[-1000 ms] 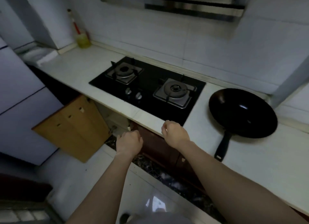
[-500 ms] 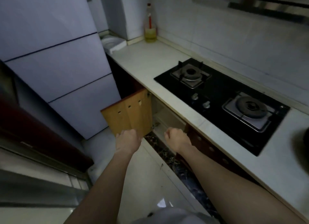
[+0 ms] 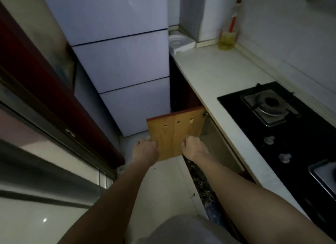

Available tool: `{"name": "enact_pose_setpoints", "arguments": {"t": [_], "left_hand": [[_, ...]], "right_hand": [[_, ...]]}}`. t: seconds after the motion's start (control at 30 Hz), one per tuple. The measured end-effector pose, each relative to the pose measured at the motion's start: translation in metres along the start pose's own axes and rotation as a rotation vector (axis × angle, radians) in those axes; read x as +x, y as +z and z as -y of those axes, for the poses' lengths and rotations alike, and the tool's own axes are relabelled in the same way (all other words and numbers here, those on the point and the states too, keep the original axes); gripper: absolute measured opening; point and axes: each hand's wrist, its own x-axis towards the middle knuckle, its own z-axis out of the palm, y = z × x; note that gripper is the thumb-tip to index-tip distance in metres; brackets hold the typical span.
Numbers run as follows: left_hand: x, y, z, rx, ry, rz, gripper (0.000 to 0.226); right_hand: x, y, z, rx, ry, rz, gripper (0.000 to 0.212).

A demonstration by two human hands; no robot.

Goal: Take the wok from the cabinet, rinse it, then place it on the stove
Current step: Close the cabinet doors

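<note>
The wok is out of view. The black gas stove [image 3: 294,140] is set in the white counter [image 3: 218,76] at the right, and its far burner [image 3: 269,105] is bare. Below the counter a cabinet door [image 3: 174,134] stands open, showing its light wooden inner face. My left hand [image 3: 145,149] is a closed fist at the door's lower left edge. My right hand [image 3: 194,147] is a closed fist in front of the door's lower right part. Neither hand holds anything that I can see. The cabinet's inside is dark and mostly hidden.
A tall white fridge [image 3: 123,62] stands beyond the open door. A bottle of yellow oil [image 3: 228,36] and a white ridged tray [image 3: 180,41] sit at the counter's far end. A dark red sliding door frame [image 3: 54,83] lines the left side.
The view has swung left, so the wok on the counter has left the frame. Both fists now sit lower, in front of the open cabinet door.
</note>
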Motion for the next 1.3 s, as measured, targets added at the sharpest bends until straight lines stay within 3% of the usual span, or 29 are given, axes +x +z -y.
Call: {"name": "enact_pose_setpoints", "arguments": {"t": [0.3,0.7,0.8,0.97,1.2,1.3], "left_hand": [[0.052,-0.004,0.021,0.089,-0.03,0.07,0.028],[0.188,-0.016,0.099,-0.044,0.106,0.067,0.046],[0.221,-0.015,0.112,-0.046,0.162,0.102,0.05],[0.264,-0.006,0.117,-0.061,0.227,0.245,0.047],[0.304,0.03,0.107,-0.247,0.233,0.508,0.052],[0.309,0.045,0.111,-0.331,0.233,0.589,0.046]], "right_hand": [[0.074,0.002,0.016,-0.142,-0.07,0.109,0.03],[0.182,0.017,0.059,-0.301,0.115,0.149,0.016],[0.205,0.024,0.079,-0.364,0.106,0.167,0.023],[0.241,0.034,0.099,-0.319,0.056,0.11,0.034],[0.284,0.061,0.093,-0.402,-0.005,0.21,0.041],[0.29,0.077,0.085,-0.458,0.022,0.341,0.049]]}}
